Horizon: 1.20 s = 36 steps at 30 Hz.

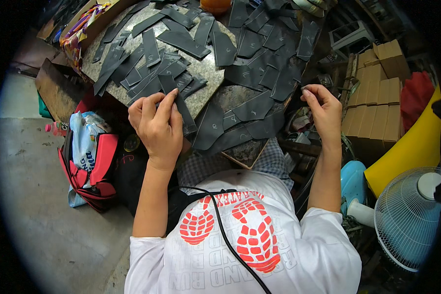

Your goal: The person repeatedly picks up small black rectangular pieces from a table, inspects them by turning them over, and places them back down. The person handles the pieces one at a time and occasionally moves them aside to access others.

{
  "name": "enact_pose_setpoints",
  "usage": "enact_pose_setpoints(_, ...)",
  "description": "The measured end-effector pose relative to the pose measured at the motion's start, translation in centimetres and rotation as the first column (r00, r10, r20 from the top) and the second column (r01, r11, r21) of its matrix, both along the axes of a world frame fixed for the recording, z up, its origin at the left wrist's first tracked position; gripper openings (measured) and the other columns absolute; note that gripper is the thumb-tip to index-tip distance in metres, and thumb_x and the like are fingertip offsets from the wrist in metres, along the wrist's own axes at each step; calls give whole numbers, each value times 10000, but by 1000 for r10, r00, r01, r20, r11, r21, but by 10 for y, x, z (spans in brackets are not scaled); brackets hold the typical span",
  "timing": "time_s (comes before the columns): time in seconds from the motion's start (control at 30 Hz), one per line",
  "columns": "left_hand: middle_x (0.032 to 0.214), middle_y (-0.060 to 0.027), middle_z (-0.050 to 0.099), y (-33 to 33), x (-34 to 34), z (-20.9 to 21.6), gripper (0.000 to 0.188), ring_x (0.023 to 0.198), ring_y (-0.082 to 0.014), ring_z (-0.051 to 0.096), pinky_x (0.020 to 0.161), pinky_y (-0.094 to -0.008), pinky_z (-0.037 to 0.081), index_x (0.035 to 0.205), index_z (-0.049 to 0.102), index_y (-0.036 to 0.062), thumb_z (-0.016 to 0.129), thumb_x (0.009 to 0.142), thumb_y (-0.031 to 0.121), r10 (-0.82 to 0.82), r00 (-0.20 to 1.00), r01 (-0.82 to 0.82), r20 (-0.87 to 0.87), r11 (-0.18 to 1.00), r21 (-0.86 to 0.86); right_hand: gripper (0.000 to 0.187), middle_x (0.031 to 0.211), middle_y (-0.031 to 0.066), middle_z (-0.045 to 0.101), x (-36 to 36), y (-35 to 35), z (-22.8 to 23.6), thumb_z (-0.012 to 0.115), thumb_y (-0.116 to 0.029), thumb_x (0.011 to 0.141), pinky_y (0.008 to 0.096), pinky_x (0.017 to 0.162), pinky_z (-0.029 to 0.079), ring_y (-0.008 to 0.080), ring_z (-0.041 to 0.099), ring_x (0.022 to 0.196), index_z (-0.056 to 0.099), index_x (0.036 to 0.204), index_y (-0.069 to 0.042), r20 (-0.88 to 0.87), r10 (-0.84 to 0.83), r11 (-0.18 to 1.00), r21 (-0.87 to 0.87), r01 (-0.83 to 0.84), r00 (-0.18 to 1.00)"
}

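Note:
My left hand (158,122) is closed over the near edge of a speckled stone slab (208,81), its thumb and fingers pinching a narrow dark grey strip (184,115) of flat sheet material. Beyond it, several similar cut pieces (154,81) lie in an overlapping heap on the slab. More dark pieces with pale chalk-like marks (252,107) spread over the worn dark table to the right. Off the table's right edge, my right hand (324,115) is raised with thumb and forefinger pressed together. Whatever is in that pinch, if anything, is too small to make out.
Brown cardboard boxes (372,108), a yellow sheet (406,152) and a white-and-blue fan (409,215) crowd the right side. At left, a red-and-black bag (105,159) stands on the floor. An open box (90,29) sits beyond the slab, and an orange container (215,5) at the far edge.

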<state>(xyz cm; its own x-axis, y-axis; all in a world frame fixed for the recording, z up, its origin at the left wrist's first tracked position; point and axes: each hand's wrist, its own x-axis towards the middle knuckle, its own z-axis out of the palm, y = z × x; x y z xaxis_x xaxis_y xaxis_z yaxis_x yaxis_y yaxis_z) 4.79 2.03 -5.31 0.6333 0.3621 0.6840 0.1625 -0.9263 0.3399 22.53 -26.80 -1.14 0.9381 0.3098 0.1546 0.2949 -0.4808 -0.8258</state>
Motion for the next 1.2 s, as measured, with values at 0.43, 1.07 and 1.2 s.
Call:
enact_pose_setpoints(0.43, 1008, -50, 666, 15, -18, 6, 257, 984, -276, 547, 899, -377, 408, 1079, 726, 98, 656, 846, 15, 18, 997, -11, 79, 996, -84, 254, 796, 6, 665, -23, -17, -20, 608, -226, 991, 232, 670, 465, 75, 593, 739, 702, 986, 9, -130, 85, 959, -260, -116, 988)
enact_pose_setpoints(1.07, 994, -39, 681, -18, -48, 13, 321, 951, -269, 550, 860, -367, 443, 1038, 723, 90, 707, 741, -29, -105, 990, 116, 93, 987, -113, 116, 810, 5, 675, -41, -13, -35, 708, -129, 903, 219, 672, 468, 75, 611, 707, 660, 970, -46, -476, 252, 940, 329, -95, 843)
enact_pose_setpoints(1.2, 1059, -46, 671, -19, -49, 9, 383, 1000, -284, 556, 889, -387, 440, 1081, 711, 100, 725, 713, -3, -117, 993, 118, 9, 989, -88, 146, 855, 5, 679, -40, -10, -34, 710, -123, 897, 220, 669, 466, 74, 611, 734, 679, 1005, -29, -496, 257, 932, 353, -78, 829)
